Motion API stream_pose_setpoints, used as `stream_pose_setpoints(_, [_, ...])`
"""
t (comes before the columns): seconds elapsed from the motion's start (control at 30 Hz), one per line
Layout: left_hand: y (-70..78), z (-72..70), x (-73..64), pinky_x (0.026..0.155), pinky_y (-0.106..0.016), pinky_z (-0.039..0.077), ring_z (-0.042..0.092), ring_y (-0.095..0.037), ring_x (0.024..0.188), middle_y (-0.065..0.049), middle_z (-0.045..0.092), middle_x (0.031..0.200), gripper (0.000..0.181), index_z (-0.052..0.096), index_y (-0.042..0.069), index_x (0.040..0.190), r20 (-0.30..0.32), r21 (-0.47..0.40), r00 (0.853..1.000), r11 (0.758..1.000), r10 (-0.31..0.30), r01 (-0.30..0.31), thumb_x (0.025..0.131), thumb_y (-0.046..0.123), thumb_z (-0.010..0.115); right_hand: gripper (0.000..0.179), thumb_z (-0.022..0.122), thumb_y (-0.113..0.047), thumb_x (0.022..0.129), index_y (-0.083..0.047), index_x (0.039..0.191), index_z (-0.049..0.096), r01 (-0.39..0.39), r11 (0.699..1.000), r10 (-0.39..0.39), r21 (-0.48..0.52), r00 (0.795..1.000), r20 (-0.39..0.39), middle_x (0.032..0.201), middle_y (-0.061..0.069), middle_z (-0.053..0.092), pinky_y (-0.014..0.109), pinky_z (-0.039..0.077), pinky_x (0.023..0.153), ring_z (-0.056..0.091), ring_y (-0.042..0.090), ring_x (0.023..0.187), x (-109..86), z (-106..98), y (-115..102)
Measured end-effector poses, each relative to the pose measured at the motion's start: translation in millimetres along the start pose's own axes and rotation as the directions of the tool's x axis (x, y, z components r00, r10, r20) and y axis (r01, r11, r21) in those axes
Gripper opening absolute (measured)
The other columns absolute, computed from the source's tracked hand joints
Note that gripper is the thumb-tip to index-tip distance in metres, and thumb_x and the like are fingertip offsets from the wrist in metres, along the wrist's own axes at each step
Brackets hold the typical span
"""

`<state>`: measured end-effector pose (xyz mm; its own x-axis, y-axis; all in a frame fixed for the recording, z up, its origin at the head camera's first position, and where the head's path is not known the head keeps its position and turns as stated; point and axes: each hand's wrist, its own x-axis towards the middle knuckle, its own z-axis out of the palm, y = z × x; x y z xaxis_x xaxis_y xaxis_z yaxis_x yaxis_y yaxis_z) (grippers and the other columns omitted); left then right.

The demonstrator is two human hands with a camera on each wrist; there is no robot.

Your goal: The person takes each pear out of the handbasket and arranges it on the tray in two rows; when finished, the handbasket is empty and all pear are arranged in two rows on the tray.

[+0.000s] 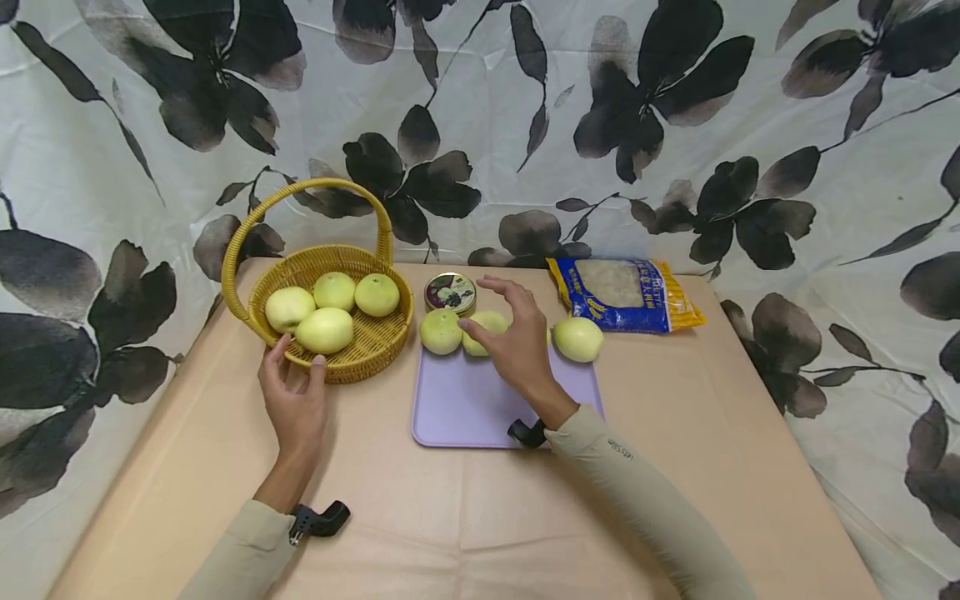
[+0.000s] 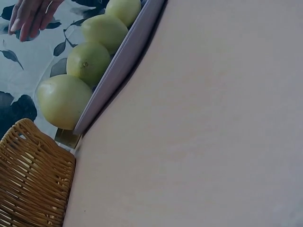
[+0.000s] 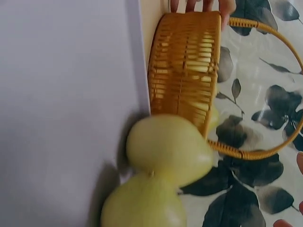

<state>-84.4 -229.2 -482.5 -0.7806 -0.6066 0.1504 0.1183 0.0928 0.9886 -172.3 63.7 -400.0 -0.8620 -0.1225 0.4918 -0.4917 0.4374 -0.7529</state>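
Observation:
My left hand (image 1: 296,408) touches the front rim of a yellow wicker basket (image 1: 367,367) with its fingertips. Inside the basket lie several pale yellow-green, apple-like fruits (image 1: 325,331). Above a lilac tray (image 1: 457,408) my right hand (image 1: 517,337) hovers, thumb and forefinger spread, holding nothing. More of these fruits line the tray's far side: one (image 1: 441,332) at the left, one (image 1: 480,337) partly behind the right hand and another (image 1: 577,339) at the right. In the left wrist view the right hand (image 2: 35,19) hangs apart from the fruits (image 2: 88,64).
A round tin (image 1: 450,292) with a dark printed lid stands behind the tray, right of the basket. At the back right lies a blue and yellow plastic packet (image 1: 622,296). The basket's tall handle (image 1: 307,185) arches upward. A flowered cloth (image 1: 525,192) hangs behind the table (image 1: 390,517).

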Motion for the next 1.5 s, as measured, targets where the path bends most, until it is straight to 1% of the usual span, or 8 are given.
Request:
stream_pose_setpoints(0.27, [2.9,1.3,1.9,0.123,-0.058,0.039,0.028,-0.029,0.161,-0.001,0.021,0.174,0.065,0.042,0.021,0.162,0.008,0.059,1.000,0.998,0.001,-0.002,0.104,0.026,0.070,0.060,0.093,-0.021,0.083,-0.013,0.137,0.068,0.029,0.999,-0.031,0.041,0.998,0.046,0.140,0.002,0.070,0.044,0.047,0.113,0.059,0.022,0.133,5.7,31.5,-13.0])
stream_pose_setpoints(0.53, [1.0,1.0,9.7,0.127,-0.050,0.035,0.027,-0.025,0.163,0.002,0.009,0.179,0.064,0.043,0.018,0.162,0.019,0.087,1.000,0.996,0.004,-0.006,0.104,0.028,0.069,0.059,0.093,-0.026,0.084,-0.015,0.136,0.067,0.063,0.998,-0.062,-0.004,0.991,0.120,0.138,0.001,0.070,0.040,0.048,0.114,0.061,0.020,0.132,14.5,66.3,-18.4])
stream_pose_setpoints(0.73, [-2.5,-1.2,13.5,0.129,-0.049,0.031,0.021,-0.022,0.164,0.003,0.003,0.179,0.064,0.043,0.017,0.162,0.037,0.054,0.999,0.999,-0.009,0.007,0.104,0.021,0.068,0.060,0.092,-0.029,0.085,-0.017,0.138,0.067,0.051,0.998,-0.042,-0.043,0.981,0.191,0.138,0.000,0.070,0.037,0.049,0.110,0.062,0.021,0.129,22.8,92.7,-20.4])
stream_pose_setpoints(0.87, [-4.4,-0.7,13.9,0.130,-0.051,0.029,0.015,-0.020,0.166,0.002,0.001,0.180,0.063,0.041,0.018,0.163,0.049,0.055,0.999,0.998,0.005,-0.008,0.105,0.019,0.066,0.063,0.092,-0.032,0.085,-0.019,0.140,0.065,0.051,0.995,-0.029,-0.086,0.970,0.240,0.141,0.000,0.069,0.037,0.046,0.115,0.060,0.019,0.132,28.8,107.1,-20.5])
stream_pose_setpoints(1.0, [-6.1,0.4,12.1,0.129,-0.054,0.030,0.018,-0.022,0.165,0.003,0.001,0.180,0.063,0.040,0.016,0.164,0.055,0.024,0.998,0.999,0.022,-0.024,0.106,0.017,0.065,0.066,0.092,-0.032,0.085,-0.018,0.143,0.064,0.050,0.994,-0.021,-0.096,0.957,0.288,0.144,0.002,0.067,0.039,0.044,0.118,0.058,0.021,0.137,35.0,120.1,-19.4])
stream_pose_setpoints(1.13, [-5.2,0.2,10.3,0.128,-0.057,0.031,0.024,-0.029,0.163,0.001,0.000,0.180,0.064,0.038,0.014,0.164,0.068,-0.010,0.997,0.999,0.038,-0.038,0.106,0.016,0.064,0.068,0.092,-0.030,0.085,-0.018,0.145,0.063,0.055,0.994,-0.023,-0.090,0.945,0.326,0.146,0.003,0.067,0.040,0.042,0.120,0.058,0.023,0.137,41.3,130.3,-20.6])
stream_pose_setpoints(1.3, [-3.7,-0.3,9.3,0.128,-0.057,0.030,0.026,-0.033,0.162,-0.001,0.002,0.180,0.064,0.038,0.015,0.165,0.077,-0.032,0.996,0.998,0.052,-0.050,0.106,0.016,0.064,0.068,0.093,-0.027,0.084,-0.016,0.145,0.063,0.072,0.989,-0.024,-0.132,0.942,0.334,0.144,0.005,0.067,0.037,0.044,0.117,0.059,0.024,0.133,49.6,140.7,-20.0])
stream_pose_setpoints(1.5, [-2.6,0.2,9.0,0.128,-0.057,0.031,0.028,-0.033,0.162,-0.001,0.005,0.179,0.063,0.038,0.016,0.164,0.084,-0.028,0.995,0.998,0.053,-0.051,0.107,0.017,0.064,0.072,0.091,-0.029,0.087,-0.015,0.149,0.059,0.067,0.981,0.006,-0.183,0.928,0.372,0.149,0.004,0.063,0.035,0.041,0.120,0.053,0.024,0.139,63.5,151.3,-17.9])
